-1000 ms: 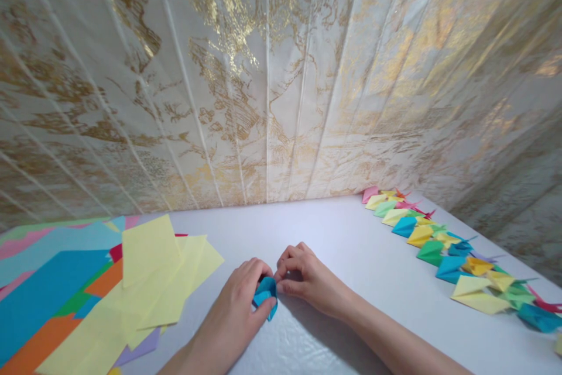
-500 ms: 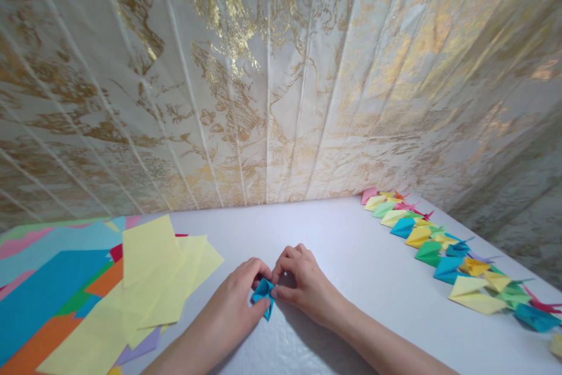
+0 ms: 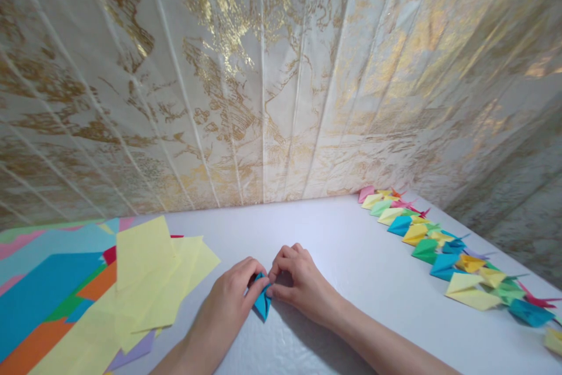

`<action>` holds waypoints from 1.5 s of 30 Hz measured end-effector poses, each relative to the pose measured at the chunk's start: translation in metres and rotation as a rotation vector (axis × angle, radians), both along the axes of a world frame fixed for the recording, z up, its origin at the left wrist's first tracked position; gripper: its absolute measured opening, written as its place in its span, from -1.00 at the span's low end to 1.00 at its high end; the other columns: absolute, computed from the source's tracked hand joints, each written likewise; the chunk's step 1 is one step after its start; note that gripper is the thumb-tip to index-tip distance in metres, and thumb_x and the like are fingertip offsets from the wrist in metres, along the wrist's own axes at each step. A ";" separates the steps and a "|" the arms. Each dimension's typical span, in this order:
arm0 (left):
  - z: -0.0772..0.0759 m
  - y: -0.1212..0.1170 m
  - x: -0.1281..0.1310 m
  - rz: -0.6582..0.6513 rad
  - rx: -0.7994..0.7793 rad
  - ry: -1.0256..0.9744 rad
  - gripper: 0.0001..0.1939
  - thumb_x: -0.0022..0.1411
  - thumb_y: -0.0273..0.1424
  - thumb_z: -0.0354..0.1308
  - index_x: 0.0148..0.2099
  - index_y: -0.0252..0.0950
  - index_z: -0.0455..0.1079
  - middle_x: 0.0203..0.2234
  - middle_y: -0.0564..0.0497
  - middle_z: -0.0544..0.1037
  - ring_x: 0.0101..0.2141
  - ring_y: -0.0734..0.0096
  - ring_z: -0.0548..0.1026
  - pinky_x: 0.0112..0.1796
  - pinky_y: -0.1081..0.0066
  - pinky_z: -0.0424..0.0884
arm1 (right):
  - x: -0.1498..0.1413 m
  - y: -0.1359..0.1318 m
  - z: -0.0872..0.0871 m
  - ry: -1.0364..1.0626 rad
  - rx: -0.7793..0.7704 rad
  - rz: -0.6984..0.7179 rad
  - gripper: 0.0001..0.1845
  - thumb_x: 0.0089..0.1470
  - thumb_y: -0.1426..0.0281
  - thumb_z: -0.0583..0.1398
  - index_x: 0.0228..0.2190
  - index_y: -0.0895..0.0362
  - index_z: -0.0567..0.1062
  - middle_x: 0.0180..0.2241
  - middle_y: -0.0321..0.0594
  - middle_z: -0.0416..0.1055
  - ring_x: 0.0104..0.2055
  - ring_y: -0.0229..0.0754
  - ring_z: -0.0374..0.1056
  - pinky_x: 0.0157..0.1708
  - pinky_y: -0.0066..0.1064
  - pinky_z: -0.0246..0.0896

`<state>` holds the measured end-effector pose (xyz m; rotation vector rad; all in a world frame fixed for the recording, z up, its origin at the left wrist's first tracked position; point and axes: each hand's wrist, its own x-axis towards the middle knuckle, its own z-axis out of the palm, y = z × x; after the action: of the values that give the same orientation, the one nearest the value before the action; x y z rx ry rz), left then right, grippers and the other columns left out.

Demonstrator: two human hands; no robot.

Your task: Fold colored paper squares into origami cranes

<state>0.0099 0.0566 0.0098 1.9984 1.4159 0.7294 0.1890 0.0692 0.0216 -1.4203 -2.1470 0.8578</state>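
Both my hands meet over a small blue folded paper piece point(image 3: 262, 302) on the white table point(image 3: 333, 240). My left hand point(image 3: 228, 305) pinches the piece from the left with thumb and fingers closed on it. My right hand point(image 3: 298, 284) curls its fingers against the piece's right upper edge, fingertips pressed on the paper. Much of the piece is hidden under the fingers; only its pointed lower part shows.
A spread of loose coloured paper sheets point(image 3: 65, 293), pale yellow ones on top, covers the table's left side. A row of several folded paper cranes point(image 3: 443, 249) in mixed colours runs along the right edge. A gold-patterned cloth point(image 3: 272, 71) hangs behind the table.
The blue piece has been pressed flatter and narrower between my fingers. Both hands shifted slightly left and closed in on it.
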 end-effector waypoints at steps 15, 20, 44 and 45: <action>-0.007 -0.006 0.002 -0.033 0.033 -0.022 -0.84 0.33 -0.36 -0.02 -0.34 -0.18 0.29 -0.40 0.05 0.51 -0.35 0.28 0.47 -0.25 0.35 0.33 | 0.001 -0.002 0.000 -0.077 0.037 0.040 -0.78 -0.07 0.46 0.46 -0.35 0.10 0.56 -0.25 -0.27 0.41 -0.11 -0.09 0.22 -0.09 -0.27 0.07; -0.004 -0.005 0.002 -0.084 -0.009 -0.029 -0.91 0.22 -0.47 0.03 -0.30 -0.19 0.31 -0.36 0.03 0.50 -0.28 0.25 0.47 -0.20 0.34 0.32 | 0.003 -0.001 0.000 -0.085 0.041 0.065 -0.78 -0.04 0.42 0.46 -0.34 0.09 0.55 -0.23 -0.28 0.41 -0.10 -0.09 0.21 -0.07 -0.25 0.07; -0.005 -0.004 0.002 -0.063 -0.040 -0.040 -0.89 0.11 -0.50 0.03 -0.31 -0.19 0.31 -0.37 0.04 0.47 -0.32 0.25 0.43 -0.23 0.30 0.31 | 0.008 -0.007 0.003 -0.217 0.101 0.179 -0.37 -0.35 0.22 0.55 -0.21 0.10 0.48 -0.14 -0.22 0.34 -0.09 -0.01 0.18 -0.07 -0.16 0.09; -0.006 -0.005 0.002 -0.064 -0.038 -0.042 -0.89 0.11 -0.50 0.04 -0.31 -0.19 0.31 -0.37 0.04 0.47 -0.32 0.25 0.43 -0.23 0.30 0.31 | 0.008 -0.007 0.003 -0.205 0.092 0.182 -0.37 -0.34 0.22 0.55 -0.21 0.10 0.49 -0.14 -0.21 0.34 -0.08 -0.01 0.18 -0.06 -0.16 0.09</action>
<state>0.0117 0.0517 0.0043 1.9784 1.3257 0.7068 0.1972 0.0623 0.0250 -1.3323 -2.4671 0.6907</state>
